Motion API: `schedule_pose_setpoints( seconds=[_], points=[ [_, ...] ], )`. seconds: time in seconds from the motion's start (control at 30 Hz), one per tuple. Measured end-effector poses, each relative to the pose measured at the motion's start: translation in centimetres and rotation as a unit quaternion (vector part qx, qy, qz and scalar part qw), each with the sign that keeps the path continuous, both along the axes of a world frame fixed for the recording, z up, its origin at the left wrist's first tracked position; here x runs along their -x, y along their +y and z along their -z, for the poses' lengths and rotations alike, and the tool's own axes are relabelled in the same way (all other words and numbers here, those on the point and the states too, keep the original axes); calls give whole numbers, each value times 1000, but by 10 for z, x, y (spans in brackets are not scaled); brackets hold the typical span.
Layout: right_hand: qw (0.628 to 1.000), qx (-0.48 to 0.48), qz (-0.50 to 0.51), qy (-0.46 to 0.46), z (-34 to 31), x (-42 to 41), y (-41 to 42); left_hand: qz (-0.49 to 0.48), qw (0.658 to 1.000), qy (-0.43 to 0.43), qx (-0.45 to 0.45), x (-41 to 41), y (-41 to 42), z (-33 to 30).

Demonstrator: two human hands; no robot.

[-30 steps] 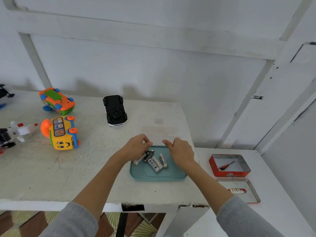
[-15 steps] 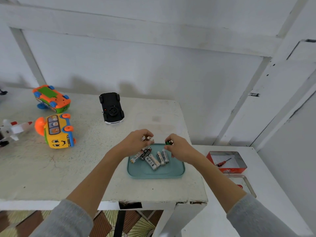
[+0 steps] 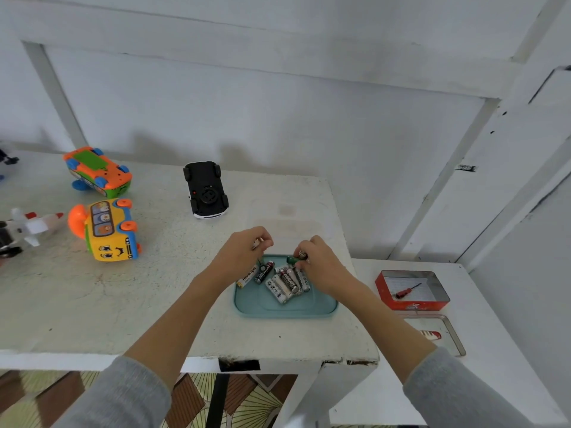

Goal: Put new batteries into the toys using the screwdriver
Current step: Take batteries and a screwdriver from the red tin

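A teal tray [image 3: 285, 308] sits near the table's front right corner, with a loose heap of batteries [image 3: 285, 281] lying in it. Over its far edge, the right hand [image 3: 321, 262] has its fingers curled, pinching a green battery [image 3: 293, 259]. The left hand [image 3: 239, 254] is curled too, gripping something small I cannot identify. Farther back on the tabletop stand the yellow bus toy [image 3: 108, 230], the overturned black car [image 3: 205, 189] and the orange car [image 3: 97, 171].

Grey sleeves [image 3: 123, 393] pushed up — forearms bare, no rings.
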State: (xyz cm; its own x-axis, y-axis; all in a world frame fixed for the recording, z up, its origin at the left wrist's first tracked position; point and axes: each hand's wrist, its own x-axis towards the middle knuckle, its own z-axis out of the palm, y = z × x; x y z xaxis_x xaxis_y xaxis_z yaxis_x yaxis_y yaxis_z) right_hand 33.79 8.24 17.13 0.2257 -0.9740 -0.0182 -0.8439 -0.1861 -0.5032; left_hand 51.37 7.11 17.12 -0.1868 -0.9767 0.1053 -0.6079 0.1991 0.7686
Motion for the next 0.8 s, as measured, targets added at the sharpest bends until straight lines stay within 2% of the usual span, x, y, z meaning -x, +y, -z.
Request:
schedule_pose_setpoints(
  seconds=[0.1,0.2,0.3,0.4,0.5,0.57,0.73,0.8],
  points=[
    [1000,3,-13,24,1,0,-1,-16,999,-24,-17,-2,2,-4],
    [998,9,-18,57,5,2,0,53,994,-21,-92,-1,9,-10],
    [999,10,-11,35,3,4,3,100,989,-40,-106,-6,16,-14],
    [1000,16,0,14,1,6,5,70,995,-54,-51,-12,18,-12],
    [999,-24,21,-32,-1,7,9,44,999,-27,6,-11,18,-8],
    [998,-35,22,-48,-3,8,11,42,998,-37,34,-8,19,-4],
    [1000,-7,1,-23,-10,11,16,72,988,-104,92,0,15,4],
    [1000,-7,-25,-5,-11,15,19,60,988,-97,102,0,13,6]
  ],
)
